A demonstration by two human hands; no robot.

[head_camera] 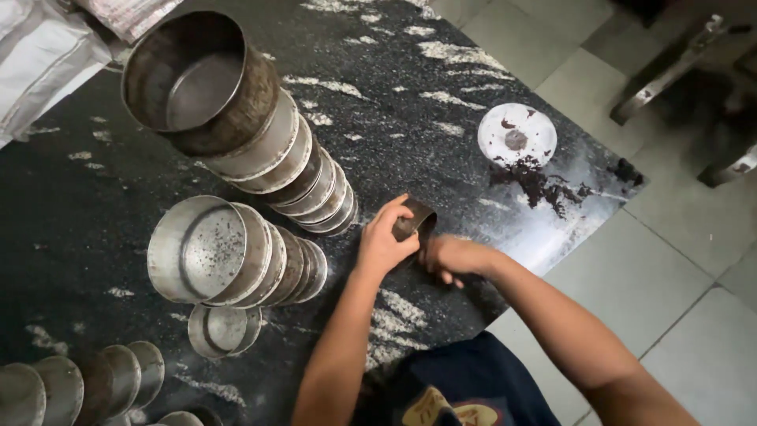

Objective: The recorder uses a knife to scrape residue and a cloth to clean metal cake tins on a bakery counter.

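Observation:
My left hand [385, 239] grips a small dark round metal tin [416, 222], tilted on its side just above the black speckled stone counter [410, 95]. Right beside it, my right hand [453, 259] has its fingers curled at the tin's lower edge and is blurred; whether it holds anything is unclear. Both forearms reach in from the bottom of the view.
A tall stack of round metal tins [244, 126] and a shorter stack [229, 254] stand left of my hands. A single tin [223, 329] and more tins [79, 386] sit at the lower left. A white round lid [516, 134] lies by dark crumbs [544, 183]. Tiled floor lies right.

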